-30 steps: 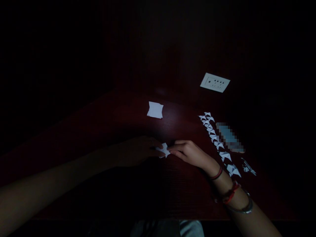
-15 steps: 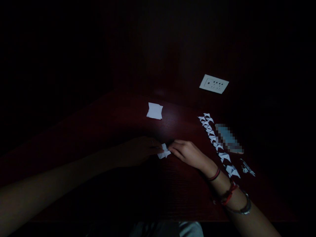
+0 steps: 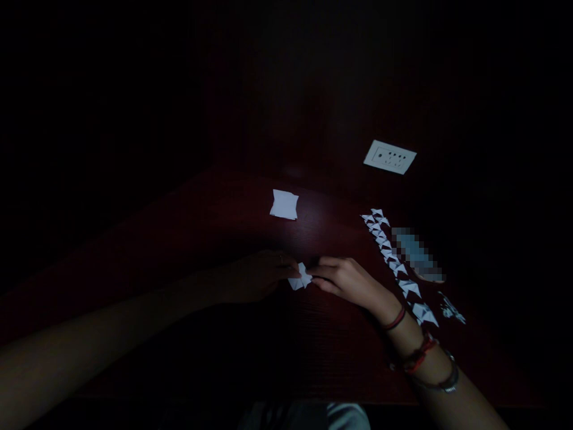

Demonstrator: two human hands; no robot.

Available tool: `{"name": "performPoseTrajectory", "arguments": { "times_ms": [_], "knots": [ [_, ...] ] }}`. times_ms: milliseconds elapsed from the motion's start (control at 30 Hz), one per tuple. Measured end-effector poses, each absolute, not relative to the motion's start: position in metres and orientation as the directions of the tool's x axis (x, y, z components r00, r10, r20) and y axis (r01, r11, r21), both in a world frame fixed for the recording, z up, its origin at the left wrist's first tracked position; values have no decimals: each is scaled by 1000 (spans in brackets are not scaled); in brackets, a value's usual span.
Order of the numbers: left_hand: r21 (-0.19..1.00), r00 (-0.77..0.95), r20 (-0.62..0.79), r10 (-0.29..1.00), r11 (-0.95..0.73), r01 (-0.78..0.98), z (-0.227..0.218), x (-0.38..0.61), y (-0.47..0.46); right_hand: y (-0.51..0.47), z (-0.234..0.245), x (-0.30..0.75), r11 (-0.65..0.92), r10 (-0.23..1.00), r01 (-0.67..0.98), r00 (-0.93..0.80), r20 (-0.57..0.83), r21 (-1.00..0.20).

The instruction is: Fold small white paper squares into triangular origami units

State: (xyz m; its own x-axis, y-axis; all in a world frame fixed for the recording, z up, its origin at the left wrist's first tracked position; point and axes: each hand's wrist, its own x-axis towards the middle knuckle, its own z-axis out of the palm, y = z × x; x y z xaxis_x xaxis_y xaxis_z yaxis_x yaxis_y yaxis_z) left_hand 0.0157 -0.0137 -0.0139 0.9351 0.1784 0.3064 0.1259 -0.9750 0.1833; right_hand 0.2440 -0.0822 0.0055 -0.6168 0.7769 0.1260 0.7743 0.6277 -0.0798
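Note:
The scene is very dark. My left hand [image 3: 255, 276] and my right hand [image 3: 347, 280] meet at the middle of a dark red wooden table [image 3: 322, 352], both pinching a small folded white paper piece [image 3: 299, 277] between their fingertips. The paper rests on or just above the tabletop. My right wrist wears red and dark bands and a metal bangle. My left hand lies mostly in shadow.
A small stack of white square paper [image 3: 284, 205] lies farther back. A row of several folded white paper pieces [image 3: 396, 266] runs diagonally at the right, beside a blurred rectangular object [image 3: 417, 255]. A white wall socket plate [image 3: 389, 157] sits behind. Small paper scraps [image 3: 452, 309] lie far right.
Both hands have stayed on the small paper piece, pressing closer together around it. The view has shifted slightly downward.

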Motion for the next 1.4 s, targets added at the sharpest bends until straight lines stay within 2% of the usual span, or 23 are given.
{"name": "performPoseTrajectory", "arguments": {
  "times_ms": [200,467,800,933,1400],
  "knots": [
    [228,925,331,188,-967,115,-16,16,-12,-82,3,241,612,786,789,-598,155,-57],
    [220,925,348,155,-972,80,-15,18,-9,-77,-3,235,551,833,797,-507,224,-248],
    [156,941,317,123,-985,76,-18,17,-8,-73,-9,234,507,862,783,-446,243,-361],
    [157,952,279,127,-984,85,-16,18,-8,-72,-9,234,503,863,779,-436,254,-375],
    [119,956,278,93,-991,61,-14,19,-8,-67,-11,233,442,896,793,-373,240,-419]
  ]
}}
